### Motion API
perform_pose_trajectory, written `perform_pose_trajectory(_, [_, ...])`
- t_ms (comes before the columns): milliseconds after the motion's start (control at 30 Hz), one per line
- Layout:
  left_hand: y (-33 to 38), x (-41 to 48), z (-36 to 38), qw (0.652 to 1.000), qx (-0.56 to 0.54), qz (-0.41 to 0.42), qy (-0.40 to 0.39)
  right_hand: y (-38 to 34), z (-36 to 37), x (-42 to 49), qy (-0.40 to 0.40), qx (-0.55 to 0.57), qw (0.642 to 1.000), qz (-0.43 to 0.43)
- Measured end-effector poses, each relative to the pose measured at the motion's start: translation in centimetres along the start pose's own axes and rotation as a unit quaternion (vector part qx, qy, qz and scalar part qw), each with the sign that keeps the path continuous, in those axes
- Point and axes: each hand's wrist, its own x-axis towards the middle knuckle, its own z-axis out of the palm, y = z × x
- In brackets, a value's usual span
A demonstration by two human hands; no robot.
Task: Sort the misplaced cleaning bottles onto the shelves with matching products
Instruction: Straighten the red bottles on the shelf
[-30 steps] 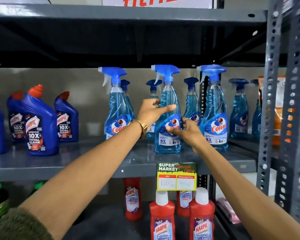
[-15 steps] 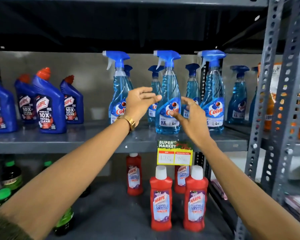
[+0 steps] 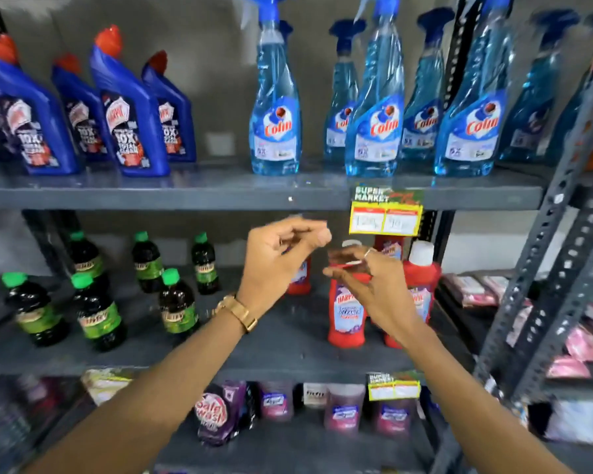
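Both my hands are empty and hang in the air in front of the middle shelf (image 3: pixel 281 340), between two sorting moves as I judge it. My left hand (image 3: pixel 281 258) is loosely curled with thumb and fingers near each other but holding nothing; my right hand (image 3: pixel 374 282) has its fingers spread apart, also around nothing. Just behind my right hand stand the red Harpic bottles (image 3: pixel 344 313), one partly hidden by my fingers. Above both hands, on the upper shelf (image 3: pixel 185 196), the Colin spray bottles (image 3: pixel 374 131) stand in a group, with the blue Harpic bottles (image 3: pixel 127 131) up and to the left. Down to the left of my left hand are the green-capped dark bottles (image 3: pixel 96 316). Each group looks matched from here, so my next move calls for spotting a stray bottle and closing a hand around its body.
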Motion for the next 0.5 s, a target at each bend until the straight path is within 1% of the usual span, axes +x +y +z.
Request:
perform_pose_trajectory(67, [-3.9,-1.7,0.2,0.998,0.008,-0.055,0.004,3.7,1.2,-1.5,-0.001,-0.019,0.996,0.085])
perform_pose_trajectory(100, [-5.8,-2.3,0.4,0.996,0.015,-0.088,0.002,5.7,1.7,-2.1,0.0,-0.047,0.991,0.126])
perform_pose_trajectory(167, [-9.4,-2.9,1.3,0.987,0.044,-0.151,-0.017,9.9,2.8,-3.3,-0.015,-0.111,0.976,0.186])
perform_pose_trajectory(233, [-11.8,-2.6,2.5,0.975,0.065,-0.205,-0.05,12.8,3.6,-4.1,-0.041,-0.144,0.961,0.23])
perform_pose_trajectory(300, [-13.9,-1.6,4.1,0.962,0.074,-0.25,-0.077,14.6,4.3,-4.6,-0.044,-0.147,0.95,0.273])
perform_pose_trajectory(367, [-15.7,-0.5,5.4,0.955,0.072,-0.273,-0.094,15.6,4.8,-4.4,-0.037,-0.133,0.941,0.308])
perform_pose_trajectory(500, [-17.6,1.3,6.6,0.944,0.05,-0.285,-0.159,16.8,5.8,-3.5,-0.005,-0.049,0.934,0.354])
